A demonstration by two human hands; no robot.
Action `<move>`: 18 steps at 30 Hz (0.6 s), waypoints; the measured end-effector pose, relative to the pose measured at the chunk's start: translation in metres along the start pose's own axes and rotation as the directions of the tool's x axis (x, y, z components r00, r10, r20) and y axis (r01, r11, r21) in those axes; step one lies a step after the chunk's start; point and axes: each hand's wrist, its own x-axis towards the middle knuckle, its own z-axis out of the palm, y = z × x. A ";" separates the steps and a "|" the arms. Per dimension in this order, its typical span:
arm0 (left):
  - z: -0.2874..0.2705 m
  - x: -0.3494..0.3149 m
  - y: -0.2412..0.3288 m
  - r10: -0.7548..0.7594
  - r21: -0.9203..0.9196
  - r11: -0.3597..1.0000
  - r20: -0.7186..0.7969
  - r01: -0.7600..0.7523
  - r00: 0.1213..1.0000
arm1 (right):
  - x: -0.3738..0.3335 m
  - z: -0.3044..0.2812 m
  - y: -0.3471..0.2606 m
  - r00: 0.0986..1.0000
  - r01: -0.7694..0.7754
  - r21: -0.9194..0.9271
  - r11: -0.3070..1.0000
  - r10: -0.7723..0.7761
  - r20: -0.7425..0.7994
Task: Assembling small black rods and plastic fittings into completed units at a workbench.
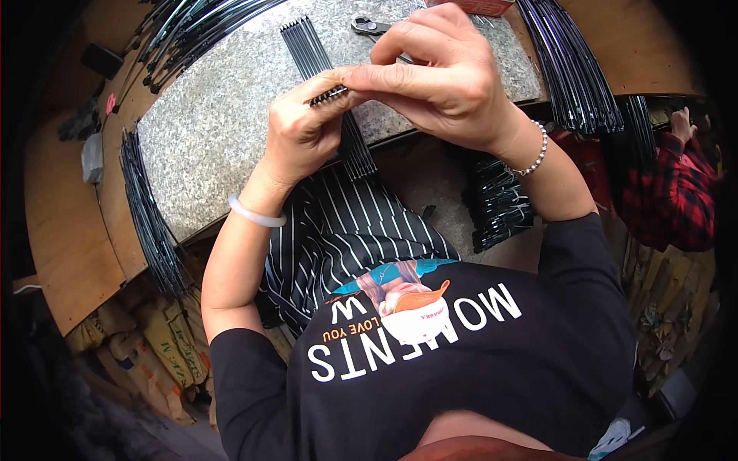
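A flat row of thin black rods (309,48) lies side by side, slanting over the near edge of the speckled grey tabletop (207,123). My left hand (304,127) is closed around the middle of this row, and a short stretch of the rods shows between its thumb and fingers. My right hand (438,73) is closed, its thumb and fingertips pinched together against the left fingertips. Whatever is in that pinch is hidden. Just beyond the right hand lie dark-jawed pliers (370,27), partly covered by it.
Dark rod bundles lie at the far left (192,34), hang over the left edge (150,211) and sit at the right (573,69). Another dark bundle (498,201) is below the table. A red box (484,6) stands at the back. At right, a co-worker's checked sleeve (676,192) shows.
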 end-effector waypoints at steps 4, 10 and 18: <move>0.001 0.002 0.003 0.017 0.027 0.999 -0.015 -0.017 1.000 | 0.008 -0.013 -0.026 0.770 -0.620 0.455 0.640 0.608 0.195; 0.000 -0.003 0.001 0.015 -0.030 0.999 0.015 -0.015 1.000 | 0.005 -0.012 -0.033 0.749 -0.641 0.501 0.581 0.614 0.247; -0.001 -0.006 0.007 0.008 -0.046 0.999 0.031 -0.007 0.999 | 0.008 -0.016 -0.037 0.795 -0.604 0.417 0.679 0.553 0.250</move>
